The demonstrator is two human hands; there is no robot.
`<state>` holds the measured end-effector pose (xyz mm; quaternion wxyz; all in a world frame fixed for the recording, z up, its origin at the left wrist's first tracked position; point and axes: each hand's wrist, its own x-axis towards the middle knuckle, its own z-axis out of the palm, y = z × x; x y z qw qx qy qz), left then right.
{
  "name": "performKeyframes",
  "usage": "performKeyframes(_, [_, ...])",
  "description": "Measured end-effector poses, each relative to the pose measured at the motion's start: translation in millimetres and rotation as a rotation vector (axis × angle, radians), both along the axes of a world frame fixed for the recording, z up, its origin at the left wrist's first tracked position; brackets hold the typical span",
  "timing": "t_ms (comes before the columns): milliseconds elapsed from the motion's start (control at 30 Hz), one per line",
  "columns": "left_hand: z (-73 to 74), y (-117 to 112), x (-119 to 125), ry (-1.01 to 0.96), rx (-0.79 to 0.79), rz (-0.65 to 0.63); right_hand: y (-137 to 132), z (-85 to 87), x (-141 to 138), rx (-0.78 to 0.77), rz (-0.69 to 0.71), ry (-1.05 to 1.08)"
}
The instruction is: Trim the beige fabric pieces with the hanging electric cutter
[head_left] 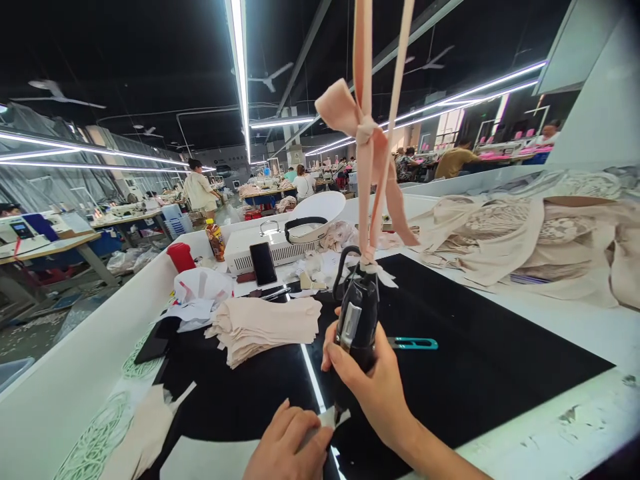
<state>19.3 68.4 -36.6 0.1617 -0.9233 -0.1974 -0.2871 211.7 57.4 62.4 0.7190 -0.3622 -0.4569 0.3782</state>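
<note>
My right hand (pixel 373 380) is wrapped round a black handheld power tool (pixel 357 310) with a cord at its top. The tool hangs from knotted pink fabric strips (pixel 367 133). Its lower tip meets a small pale end of fabric (pixel 330 419) above the black board. My left hand (pixel 290 443) is closed on that fabric just left of the tip, fingers bent over it. A flat pale fabric piece (pixel 210 460) extends to the left of this hand. Teal thread snips (pixel 415 343) lie beside my right hand. A stack of beige fabric pieces (pixel 270 323) rests farther back.
The black board (pixel 480 360) lies on a white-walled table. At the back stand a phone (pixel 263 263), a white vented box (pixel 240 257) and a bottle (pixel 215 240). Beige fabric (pixel 500 233) is heaped at right, cut pieces (pixel 143 430) at left. People work at distant tables.
</note>
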Motion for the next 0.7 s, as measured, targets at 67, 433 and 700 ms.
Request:
performKeyframes(67, [0.2,0.3,-0.1,-0.006,0.001,-0.006,1.0,2.4,2.3,0.019,-0.043,-0.002])
performKeyframes(433, [-2.1,1.6,-1.1,0.001,-0.003,-0.020,0.4,2.5,7.0,0.033,-0.114,0.014])
performKeyframes(700, [-3.4,2.1,2.6,-0.049,-0.016,0.002,-1.2,4.0,4.7,-0.011,-0.136,-0.020])
